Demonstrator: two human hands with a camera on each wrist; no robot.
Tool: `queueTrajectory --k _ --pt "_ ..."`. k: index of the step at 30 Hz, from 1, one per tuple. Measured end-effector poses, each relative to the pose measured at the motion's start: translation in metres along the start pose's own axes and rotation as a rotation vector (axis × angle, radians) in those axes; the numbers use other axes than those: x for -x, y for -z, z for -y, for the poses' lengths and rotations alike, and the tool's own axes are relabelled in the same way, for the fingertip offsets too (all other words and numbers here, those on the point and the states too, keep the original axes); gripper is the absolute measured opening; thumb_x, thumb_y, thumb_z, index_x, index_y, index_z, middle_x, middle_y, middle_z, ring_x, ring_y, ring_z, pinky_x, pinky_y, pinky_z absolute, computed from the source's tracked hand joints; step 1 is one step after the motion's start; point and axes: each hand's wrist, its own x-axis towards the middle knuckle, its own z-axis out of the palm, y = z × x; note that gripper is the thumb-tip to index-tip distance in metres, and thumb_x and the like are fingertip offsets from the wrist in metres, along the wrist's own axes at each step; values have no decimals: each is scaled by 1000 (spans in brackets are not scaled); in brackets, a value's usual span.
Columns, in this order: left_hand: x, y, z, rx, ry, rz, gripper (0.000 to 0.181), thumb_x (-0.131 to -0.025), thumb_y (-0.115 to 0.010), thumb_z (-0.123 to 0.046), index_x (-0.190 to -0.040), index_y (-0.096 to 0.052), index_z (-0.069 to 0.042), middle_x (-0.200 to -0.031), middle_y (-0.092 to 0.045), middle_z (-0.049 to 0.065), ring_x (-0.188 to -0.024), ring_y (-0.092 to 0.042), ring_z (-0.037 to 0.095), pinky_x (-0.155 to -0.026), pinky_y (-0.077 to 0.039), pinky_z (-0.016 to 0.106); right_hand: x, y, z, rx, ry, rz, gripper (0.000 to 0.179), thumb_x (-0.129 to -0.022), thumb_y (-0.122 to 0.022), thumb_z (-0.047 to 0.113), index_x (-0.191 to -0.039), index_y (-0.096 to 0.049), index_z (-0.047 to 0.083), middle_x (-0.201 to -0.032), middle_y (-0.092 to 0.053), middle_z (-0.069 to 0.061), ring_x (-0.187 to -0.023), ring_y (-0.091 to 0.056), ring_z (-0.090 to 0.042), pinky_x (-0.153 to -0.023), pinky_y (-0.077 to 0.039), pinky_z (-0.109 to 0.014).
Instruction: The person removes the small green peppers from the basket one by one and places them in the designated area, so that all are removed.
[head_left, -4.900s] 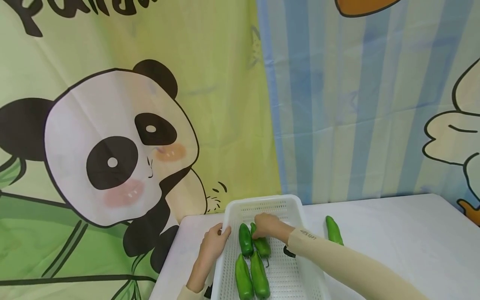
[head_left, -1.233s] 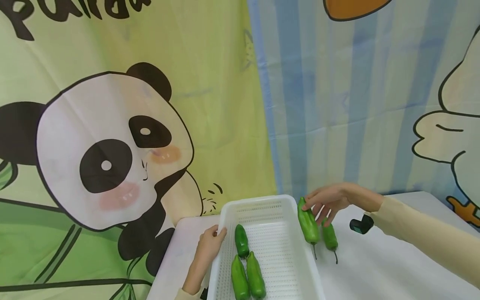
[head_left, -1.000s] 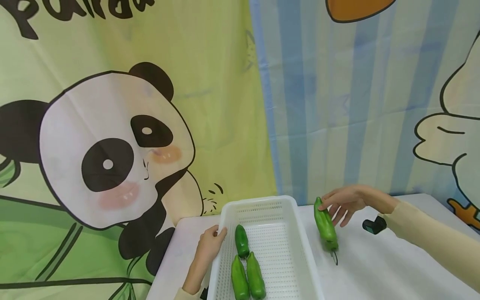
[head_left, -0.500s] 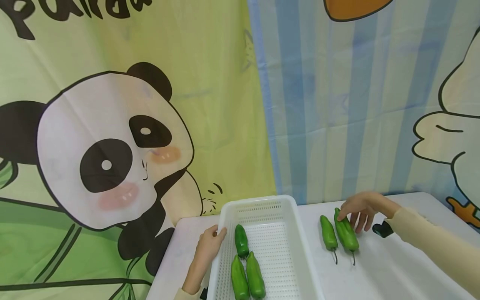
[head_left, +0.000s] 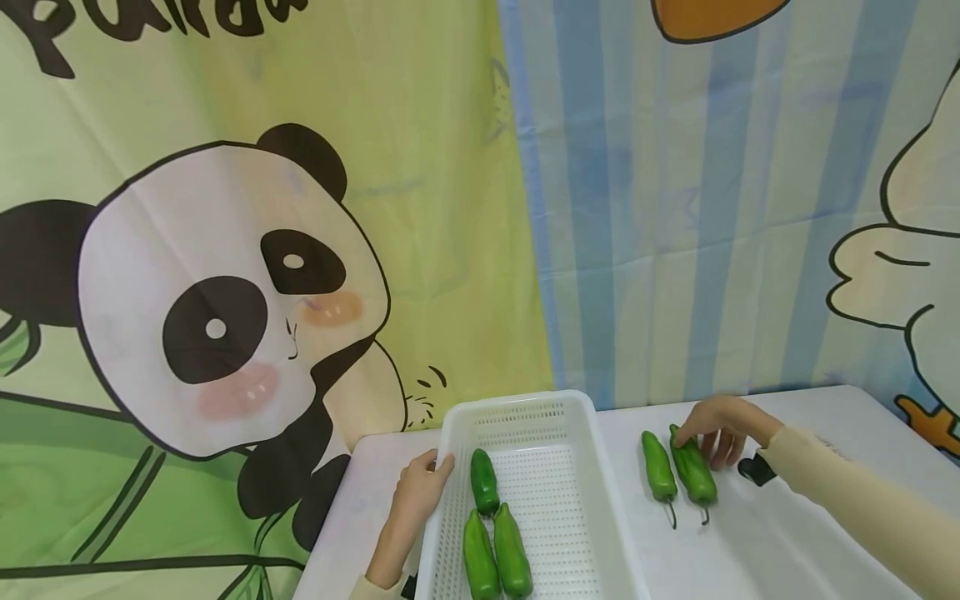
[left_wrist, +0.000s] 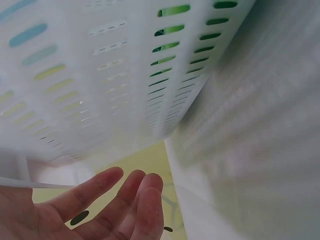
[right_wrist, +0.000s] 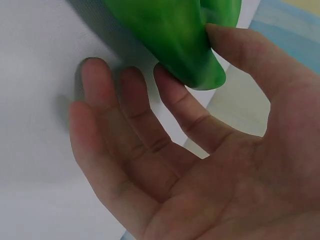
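Observation:
On the right of the table in the head view, my right hand [head_left: 720, 423] pinches the tip of a green pepper [head_left: 696, 479] between thumb and index finger. The right wrist view shows that pepper [right_wrist: 167, 37] close up, the other fingers spread loosely off it. Just left lies a second green pepper [head_left: 658, 471], stem toward me. My left hand [head_left: 417, 492] holds the left rim of a white perforated basket [head_left: 517, 400], thumb over the rim. In the left wrist view its fingers [left_wrist: 107, 185] bend below the rim outside the basket wall [left_wrist: 115, 100].
Inside the basket, at its left side, lie a darker green pepper [head_left: 484, 483] and two lighter ones, a left one [head_left: 480, 557] and a right one [head_left: 513, 552]. A white cloth covers the table [head_left: 810, 408]. Behind it hangs a panda-printed curtain [head_left: 450, 208].
My right hand has carried a pepper out of the basket, over its right wall, and set it on the table right of the other pepper. The left hand has stayed on the rim.

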Motion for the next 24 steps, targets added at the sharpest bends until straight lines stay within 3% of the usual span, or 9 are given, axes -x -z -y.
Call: queueTrajectory --k 6,24 --pt "-1 0 0 5 11 -1 44 -100 -57 -45 -130 -66 -14 -99 -70 10 -62 -67 15 -47 -55 29 0 -3 2 20 15 -42 44 -92 -64 41 -100 -63 -2 -92 -69 -16 -82 -69 -28 -76 -62 -41" --pt "-2 -1 1 9 11 -5 44 -100 -57 -44 -131 -66 -13 -98 -71 11 -62 -68 15 -46 -55 29 2 -1 1 50 50 -45 49 -94 -63 49 -104 -66 1 -95 -69 -14 -83 -69 -27 -74 -61 -42"
